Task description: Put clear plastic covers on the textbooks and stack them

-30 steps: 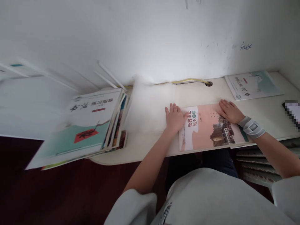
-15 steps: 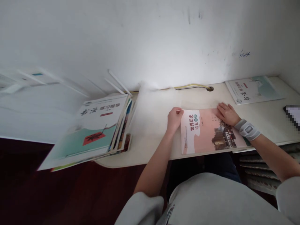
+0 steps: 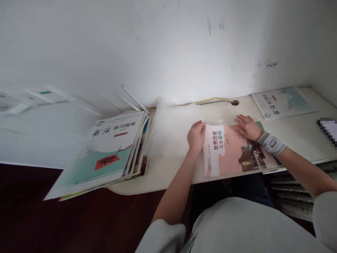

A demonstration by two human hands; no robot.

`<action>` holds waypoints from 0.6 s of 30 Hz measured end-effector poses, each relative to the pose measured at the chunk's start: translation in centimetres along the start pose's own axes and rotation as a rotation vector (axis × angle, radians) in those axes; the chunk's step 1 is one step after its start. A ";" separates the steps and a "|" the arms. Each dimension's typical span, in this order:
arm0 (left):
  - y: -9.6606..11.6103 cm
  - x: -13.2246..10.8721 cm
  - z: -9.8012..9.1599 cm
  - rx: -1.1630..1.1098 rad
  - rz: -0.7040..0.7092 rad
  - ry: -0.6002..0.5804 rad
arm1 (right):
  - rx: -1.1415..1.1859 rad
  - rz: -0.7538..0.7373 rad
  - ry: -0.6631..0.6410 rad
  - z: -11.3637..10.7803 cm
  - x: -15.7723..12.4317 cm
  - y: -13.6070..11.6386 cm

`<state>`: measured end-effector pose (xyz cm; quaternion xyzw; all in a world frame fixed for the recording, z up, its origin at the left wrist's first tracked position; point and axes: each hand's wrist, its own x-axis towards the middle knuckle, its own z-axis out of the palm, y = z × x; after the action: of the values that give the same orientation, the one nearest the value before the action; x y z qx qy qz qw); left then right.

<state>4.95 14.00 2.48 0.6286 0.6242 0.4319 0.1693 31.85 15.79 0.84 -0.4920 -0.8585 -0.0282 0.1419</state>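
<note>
A pink-and-white workbook point(image 3: 223, 151) with Chinese lettering and a building picture lies on the cream desk point(image 3: 168, 165) in front of me. At its upper left corner, my left hand point(image 3: 196, 137) has its fingers bent together and the thumb against the edge, closed on that corner. My right hand point(image 3: 249, 128), with a grey band on the wrist, rests over the upper right part of the cover, fingers outstretched and apart. It covers some of the picture, and a strip of green cover shows beyond it.
A stack of books point(image 3: 110, 147) overhangs the desk's left end. Another booklet point(image 3: 285, 102) lies at the back right, near a pixelated dark-edged object point(image 3: 328, 131). Yellow cable point(image 3: 216, 100) runs along the wall into a desk hole point(image 3: 235, 102). Patterned folds point(image 3: 292, 196) show below right.
My right hand has slid slightly left along the workbook's upper part, its fingers more spread. My left hand's fingers have shifted at the corner. The whole view has tilted a little.
</note>
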 end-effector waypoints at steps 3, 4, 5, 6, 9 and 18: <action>0.4 -0.1 0.1 -0.184 -0.055 0.053 | 0.027 -0.034 0.059 -0.1 0.1 -0.4; 0.5 0.0 0.0 -0.287 -0.127 0.051 | 0.033 -0.046 0.082 -0.2 0.1 -0.4; 0.7 0.0 0.0 -0.400 -0.207 0.041 | 0.037 -0.056 0.103 -0.2 0.2 -0.5; 0.9 0.0 -0.1 -0.512 -0.282 0.028 | 0.041 -0.063 0.125 -0.3 0.3 -0.5; 1.3 0.2 -0.3 -0.765 -0.385 0.002 | 0.058 -0.090 0.171 -0.8 0.6 -0.4; 0.9 0.2 -1.1 -0.467 -0.177 -0.015 | 0.031 -0.089 0.082 -3.9 0.8 0.8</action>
<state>4.61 13.70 3.86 0.5185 0.5588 0.5431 0.3520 32.98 16.19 4.69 -0.4494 -0.8734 -0.0414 0.1831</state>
